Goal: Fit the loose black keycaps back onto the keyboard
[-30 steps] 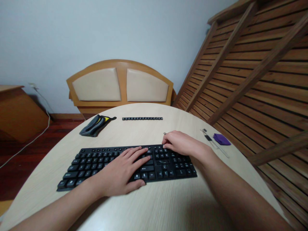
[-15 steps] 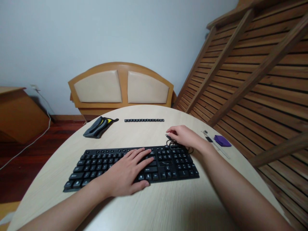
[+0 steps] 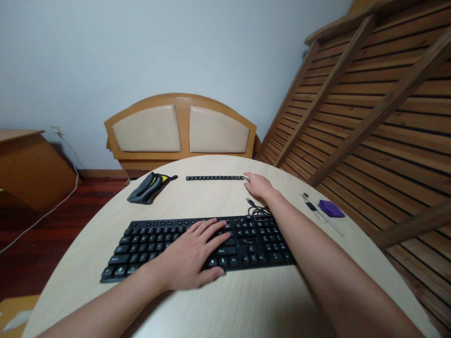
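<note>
My left hand (image 3: 188, 256) lies flat across the middle of a black keyboard (image 3: 151, 244), fingers spread over the keys and thumb at its front edge. Beyond the keyboard, a straight row of small black keycaps (image 3: 214, 178) runs across the table. At the right end of that row is my right hand (image 3: 258, 184), its index finger and thumb apart beside the last keycap. Whether the fingertips touch it, I cannot tell. The keyboard's coiled cable (image 3: 259, 209) with its USB plug rests behind the keyboard, below my right wrist. My right forearm covers the keyboard's right end.
A grey and black cloth pouch with yellow inside (image 3: 150, 188) lies at the table's left. To the right are a purple cloth (image 3: 331, 209) and slim white tools (image 3: 322, 213). A headboard (image 3: 185, 126) stands behind the round table (image 3: 253, 300); wooden slats (image 3: 373, 108) lean at right.
My right hand has moved away from the USB plug and cable, forward to the right end of the keycap row. My left hand stays on the keyboard. The view has shifted slightly.
</note>
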`<action>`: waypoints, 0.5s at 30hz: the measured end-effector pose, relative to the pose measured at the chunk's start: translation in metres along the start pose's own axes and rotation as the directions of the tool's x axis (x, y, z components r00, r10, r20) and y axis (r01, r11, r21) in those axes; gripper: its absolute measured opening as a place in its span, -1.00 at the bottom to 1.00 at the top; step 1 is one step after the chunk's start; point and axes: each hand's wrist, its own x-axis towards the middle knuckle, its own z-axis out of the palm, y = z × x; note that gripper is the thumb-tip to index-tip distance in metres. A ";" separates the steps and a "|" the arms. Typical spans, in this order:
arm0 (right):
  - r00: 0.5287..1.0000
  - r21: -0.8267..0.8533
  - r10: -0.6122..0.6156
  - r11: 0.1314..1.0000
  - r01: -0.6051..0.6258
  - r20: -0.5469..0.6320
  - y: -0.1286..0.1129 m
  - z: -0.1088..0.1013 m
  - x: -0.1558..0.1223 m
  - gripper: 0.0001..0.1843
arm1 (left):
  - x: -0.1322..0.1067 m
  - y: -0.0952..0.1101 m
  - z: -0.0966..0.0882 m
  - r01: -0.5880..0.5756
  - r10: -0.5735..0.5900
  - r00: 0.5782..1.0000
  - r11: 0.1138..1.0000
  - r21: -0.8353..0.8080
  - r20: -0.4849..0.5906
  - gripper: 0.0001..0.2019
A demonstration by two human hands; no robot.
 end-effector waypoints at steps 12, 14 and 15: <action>1.000 -0.009 0.027 1.000 -0.027 -0.008 -0.004 -0.011 -0.012 -0.75 | 0.001 0.000 -0.001 -0.005 0.004 1.000 0.999 0.034 0.026 -0.30; 1.000 0.007 0.020 1.000 -0.020 -0.001 -0.004 -0.015 -0.022 -0.77 | 0.001 0.000 -0.001 -0.005 0.004 1.000 1.000 0.026 0.018 -0.31; 1.000 0.019 0.013 1.000 -0.013 0.004 -0.004 -0.018 -0.028 -0.78 | 0.001 0.000 -0.001 -0.005 0.005 1.000 1.000 0.021 0.012 -0.31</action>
